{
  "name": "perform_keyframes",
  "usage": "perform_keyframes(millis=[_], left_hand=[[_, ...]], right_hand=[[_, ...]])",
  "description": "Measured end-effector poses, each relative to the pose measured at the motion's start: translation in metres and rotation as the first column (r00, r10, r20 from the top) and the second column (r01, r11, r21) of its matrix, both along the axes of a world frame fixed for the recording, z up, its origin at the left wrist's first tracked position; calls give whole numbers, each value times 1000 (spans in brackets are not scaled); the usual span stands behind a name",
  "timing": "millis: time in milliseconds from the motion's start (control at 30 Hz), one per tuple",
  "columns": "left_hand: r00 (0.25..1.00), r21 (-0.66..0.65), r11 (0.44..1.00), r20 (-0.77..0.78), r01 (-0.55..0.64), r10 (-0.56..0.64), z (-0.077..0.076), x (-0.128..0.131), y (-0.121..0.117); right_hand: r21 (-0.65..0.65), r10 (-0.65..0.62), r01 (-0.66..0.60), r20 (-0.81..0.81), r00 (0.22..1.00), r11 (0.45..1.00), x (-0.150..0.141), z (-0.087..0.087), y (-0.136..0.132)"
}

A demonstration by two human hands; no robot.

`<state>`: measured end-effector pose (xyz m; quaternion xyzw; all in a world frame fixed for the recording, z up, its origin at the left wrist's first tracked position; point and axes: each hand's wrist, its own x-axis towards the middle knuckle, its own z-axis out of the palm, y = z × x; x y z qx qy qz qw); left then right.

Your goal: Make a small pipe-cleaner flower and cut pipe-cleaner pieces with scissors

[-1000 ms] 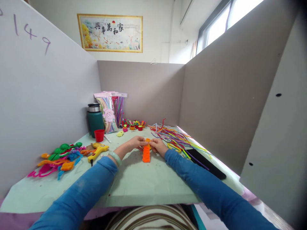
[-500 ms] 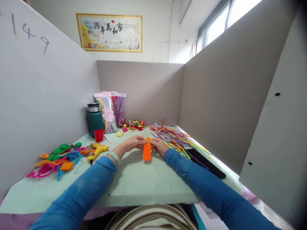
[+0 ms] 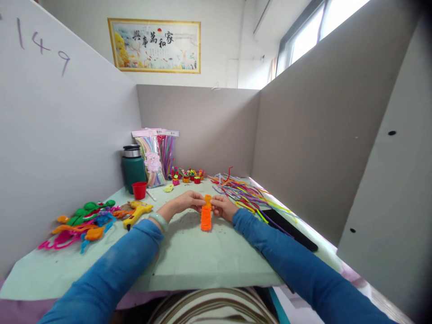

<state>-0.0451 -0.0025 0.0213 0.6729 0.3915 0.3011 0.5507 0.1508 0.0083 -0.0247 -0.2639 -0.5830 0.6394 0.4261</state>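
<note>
Between my two hands is an orange pipe-cleaner strip, flat and zigzag-folded, with a narrower, lighter orange upper end. My left hand pinches that upper end from the left, a pale bangle on its wrist. From the right, the fingertips of my right hand close on the same end. The wider, brighter part of the strip hangs down toward me, over the table covering. My fingertips partly hide the narrow end.
On the left lie a yellow glue gun and a pile of colourful pipe-cleaner pieces. Behind stand a red cup, a green bottle and bagged pipe cleaners. Loose pipe cleaners and a black flat object lie right.
The orange strip has shifted slightly down and toward me, and its upper end shows a little differently between my fingertips. Both hands keep their pinch.
</note>
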Motion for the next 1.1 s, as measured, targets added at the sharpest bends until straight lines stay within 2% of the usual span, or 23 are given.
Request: perform_keyframes(millis=[167, 267, 400, 500, 700, 1100], left_hand=[[999, 24, 999, 3, -49, 49, -1, 4, 1], [999, 48, 998, -8, -49, 49, -1, 5, 2], [993, 75, 992, -48, -100, 103, 1, 7, -1], [988, 100, 983, -22, -151, 154, 5, 10, -4], [980, 151, 969, 11, -197, 198, 10, 12, -4], [968, 111, 963, -14, -247, 250, 6, 14, -3]], right_hand=[[119, -154, 155, -17, 988, 981, -3, 0, 1], [186, -155, 150, 10, 988, 971, -4, 1, 0], [241, -149, 128, 72, 986, 962, -3, 1, -2], [276, -175, 141, 102, 979, 951, -3, 1, -2], [281, -167, 125, 133, 977, 952, -4, 1, -3], [239, -121, 80, 165, 979, 968, -4, 0, -1]])
